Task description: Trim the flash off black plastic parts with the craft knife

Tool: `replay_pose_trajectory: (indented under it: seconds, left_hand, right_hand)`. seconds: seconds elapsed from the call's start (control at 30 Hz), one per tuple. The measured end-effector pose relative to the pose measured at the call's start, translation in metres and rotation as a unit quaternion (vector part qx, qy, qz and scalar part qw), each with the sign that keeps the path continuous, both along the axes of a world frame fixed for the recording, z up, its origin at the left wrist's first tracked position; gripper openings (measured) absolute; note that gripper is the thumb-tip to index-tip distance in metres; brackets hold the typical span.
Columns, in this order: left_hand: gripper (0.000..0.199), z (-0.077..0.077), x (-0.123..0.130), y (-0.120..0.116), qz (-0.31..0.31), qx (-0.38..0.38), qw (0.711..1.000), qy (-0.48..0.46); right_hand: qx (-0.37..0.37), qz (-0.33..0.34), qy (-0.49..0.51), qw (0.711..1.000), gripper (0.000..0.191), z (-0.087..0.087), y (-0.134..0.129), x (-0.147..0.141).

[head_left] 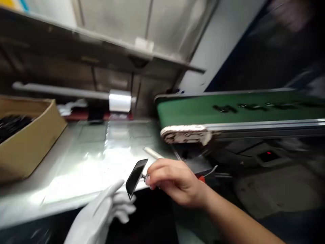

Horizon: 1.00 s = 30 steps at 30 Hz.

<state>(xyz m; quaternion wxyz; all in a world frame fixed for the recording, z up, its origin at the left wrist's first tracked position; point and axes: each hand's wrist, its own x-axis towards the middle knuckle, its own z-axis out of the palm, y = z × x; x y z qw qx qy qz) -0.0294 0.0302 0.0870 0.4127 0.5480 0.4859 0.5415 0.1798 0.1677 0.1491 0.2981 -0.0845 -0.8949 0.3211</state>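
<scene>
My right hand, bare, is shut on a black flat part with a glossy dark face and a thin pale edge. Thumb and fingers pinch a short stem at its back, so the part stands tilted above the front edge of the worktable. In a white glove, my left hand is open just left of and below the part. Its fingers are apart, with the tips close to the part's lower edge; whether they touch cannot be told.
A cardboard box of black pieces stands at left. Behind the table, a roll of clear film hangs on a rod. A green conveyor belt at right carries several black parts. A pale stick lies beyond my right hand.
</scene>
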Motion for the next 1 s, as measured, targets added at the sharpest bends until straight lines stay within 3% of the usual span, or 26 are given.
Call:
replay_pose_trajectory:
  seconds: [0.1, 0.2, 0.27, 0.53, 0.73, 1.0]
  left_hand:
    - [0.052, -0.021, -0.001, -0.01, -0.024, -0.112, 0.985, -0.13]
    - [0.047, -0.034, -0.001, -0.021, -0.082, -0.156, 0.908, -0.379]
    - [0.039, -0.039, 0.001, -0.027, -0.092, -0.158, 0.873, -0.453]
    - [0.043, -0.057, 0.02, -0.041, -0.078, -0.198, 0.836, -0.506]
    - [0.044, -0.061, 0.028, -0.039, -0.067, -0.21, 0.844, -0.489]
    - [0.043, -0.061, 0.029, -0.037, -0.057, -0.216, 0.848, -0.48]
  right_hand:
    - [-0.138, 0.054, 0.029, 0.989, 0.026, -0.034, -0.039, -0.023]
    - [-0.215, 0.049, 0.021, 0.975, 0.03, -0.063, -0.051, -0.03]
    - [-0.255, 0.036, 0.032, 0.966, 0.029, -0.078, -0.056, -0.029]
    - [-0.383, -0.062, 0.107, 0.916, 0.02, -0.108, -0.088, -0.023]
    - [-0.516, -0.113, 0.169, 0.832, 0.022, -0.123, -0.102, -0.016]
    - [-0.625, -0.101, 0.065, 0.772, 0.027, -0.13, -0.1, -0.013]
